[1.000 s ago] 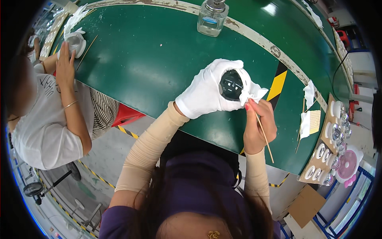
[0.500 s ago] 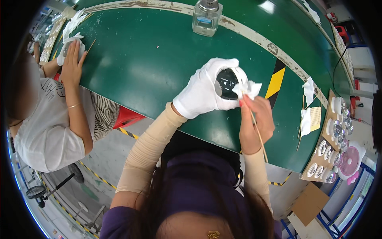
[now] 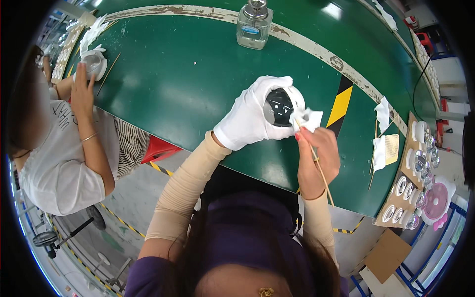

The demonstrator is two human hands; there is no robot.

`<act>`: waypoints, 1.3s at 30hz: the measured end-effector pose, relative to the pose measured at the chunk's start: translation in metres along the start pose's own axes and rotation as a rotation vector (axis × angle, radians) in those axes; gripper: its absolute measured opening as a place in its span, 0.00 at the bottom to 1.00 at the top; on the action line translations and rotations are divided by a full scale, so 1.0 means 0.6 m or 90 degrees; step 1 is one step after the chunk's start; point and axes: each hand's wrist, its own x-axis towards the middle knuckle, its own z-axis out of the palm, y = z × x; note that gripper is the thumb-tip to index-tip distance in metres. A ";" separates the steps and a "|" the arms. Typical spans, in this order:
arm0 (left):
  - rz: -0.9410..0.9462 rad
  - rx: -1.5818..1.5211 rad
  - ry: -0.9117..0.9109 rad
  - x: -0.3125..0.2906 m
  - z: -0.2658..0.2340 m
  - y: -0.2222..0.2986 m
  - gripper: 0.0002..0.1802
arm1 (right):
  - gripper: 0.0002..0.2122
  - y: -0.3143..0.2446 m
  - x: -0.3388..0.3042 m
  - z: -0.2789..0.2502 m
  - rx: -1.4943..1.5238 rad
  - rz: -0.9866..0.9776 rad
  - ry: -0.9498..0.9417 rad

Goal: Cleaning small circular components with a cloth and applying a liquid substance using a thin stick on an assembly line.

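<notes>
My left hand (image 3: 247, 118) cups a glossy dome (image 3: 279, 106); my right hand (image 3: 320, 154) pinches a cloth-tipped stick (image 3: 324, 181), apparently wiping; steady pressure needed next.

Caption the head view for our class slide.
Gloved left hand holds a dark dome; bare right hand holds stick and cloth.

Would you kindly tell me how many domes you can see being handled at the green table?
2: a dark-looking dome in the gloved left hand, and a clear-looking dome at a co-worker's hand. Others may be hidden at far left.
</notes>
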 end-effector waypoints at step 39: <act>-0.037 0.159 0.001 -0.014 -0.001 0.008 0.53 | 0.06 0.024 -0.027 0.030 0.165 0.167 0.048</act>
